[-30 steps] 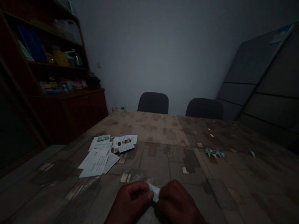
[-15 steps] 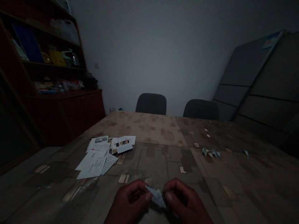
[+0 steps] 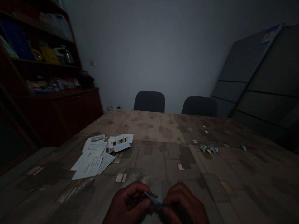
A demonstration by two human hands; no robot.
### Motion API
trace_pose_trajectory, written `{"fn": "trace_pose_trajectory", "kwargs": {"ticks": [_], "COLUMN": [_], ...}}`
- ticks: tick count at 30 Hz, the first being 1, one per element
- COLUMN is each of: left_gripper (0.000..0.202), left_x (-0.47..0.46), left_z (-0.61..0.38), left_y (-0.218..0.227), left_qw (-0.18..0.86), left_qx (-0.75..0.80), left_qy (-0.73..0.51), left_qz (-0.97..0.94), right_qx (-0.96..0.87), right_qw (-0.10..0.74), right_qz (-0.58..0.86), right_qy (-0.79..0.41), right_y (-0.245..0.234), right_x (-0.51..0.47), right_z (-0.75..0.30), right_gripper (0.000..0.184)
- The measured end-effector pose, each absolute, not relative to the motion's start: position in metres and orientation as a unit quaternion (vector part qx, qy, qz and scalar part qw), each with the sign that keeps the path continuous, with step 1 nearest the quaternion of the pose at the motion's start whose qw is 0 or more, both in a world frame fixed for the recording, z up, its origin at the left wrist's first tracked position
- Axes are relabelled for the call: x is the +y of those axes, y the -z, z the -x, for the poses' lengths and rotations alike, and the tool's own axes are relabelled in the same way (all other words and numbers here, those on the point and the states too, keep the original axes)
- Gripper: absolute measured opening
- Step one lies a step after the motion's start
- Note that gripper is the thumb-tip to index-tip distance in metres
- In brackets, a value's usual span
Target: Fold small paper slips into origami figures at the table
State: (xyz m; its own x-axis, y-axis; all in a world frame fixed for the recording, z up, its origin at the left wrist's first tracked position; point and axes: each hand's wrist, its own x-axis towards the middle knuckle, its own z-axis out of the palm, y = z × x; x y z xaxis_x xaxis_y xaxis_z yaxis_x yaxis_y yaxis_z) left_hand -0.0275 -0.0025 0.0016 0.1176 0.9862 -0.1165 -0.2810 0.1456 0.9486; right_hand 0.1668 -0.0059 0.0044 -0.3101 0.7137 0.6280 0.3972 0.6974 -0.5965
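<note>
Since half a second ago the paper (image 3: 153, 198) has turned from a pale wedge into a thin, nearly edge-on strip, and both hands have closed in around it. It sits at 6 o'clock, just above the near table (image 3: 163, 149) edge. The left hand (image 3: 129, 205) pinches its left end between thumb and curled fingers. The right hand (image 3: 184, 205) is closed on its right end, though the dim light hides the fingertips.

It looks light, thin and limp. It should crease readily and could tear or slip from a loose pinch. Best held at the folded edges with fingertips, close to the crease.

Loose sheets (image 3: 93, 158) lie at 10 o'clock, well apart from the hands. Small folded bits (image 3: 208, 148) lie at 2 o'clock. Two chairs (image 3: 149, 101) stand at 12 o'clock beyond the far edge.
</note>
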Motion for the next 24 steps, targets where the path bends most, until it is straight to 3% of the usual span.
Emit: {"fn": "trace_pose_trajectory", "kwargs": {"ticks": [10,14,24], "left_gripper": [0.015,0.023,0.022], "left_x": [-0.005,-0.004,-0.004], "left_z": [0.022,0.021,0.024], "left_y": [-0.011,-0.010,-0.003], "left_qw": [0.623,0.634,0.641], "left_qx": [0.440,0.417,0.415], "left_qy": [-0.503,-0.514,-0.487], "left_qz": [-0.408,-0.399,-0.425], "right_qx": [-0.742,-0.737,-0.732], "right_qw": [0.492,0.488,0.490], "right_qz": [0.374,0.377,0.408], "right_qy": [-0.261,-0.276,-0.241], "right_y": [0.008,0.012,0.013], "right_x": [-0.011,-0.011,-0.012], "right_z": [-0.160,-0.159,-0.154], "right_gripper": [0.016,0.017,0.006]}}
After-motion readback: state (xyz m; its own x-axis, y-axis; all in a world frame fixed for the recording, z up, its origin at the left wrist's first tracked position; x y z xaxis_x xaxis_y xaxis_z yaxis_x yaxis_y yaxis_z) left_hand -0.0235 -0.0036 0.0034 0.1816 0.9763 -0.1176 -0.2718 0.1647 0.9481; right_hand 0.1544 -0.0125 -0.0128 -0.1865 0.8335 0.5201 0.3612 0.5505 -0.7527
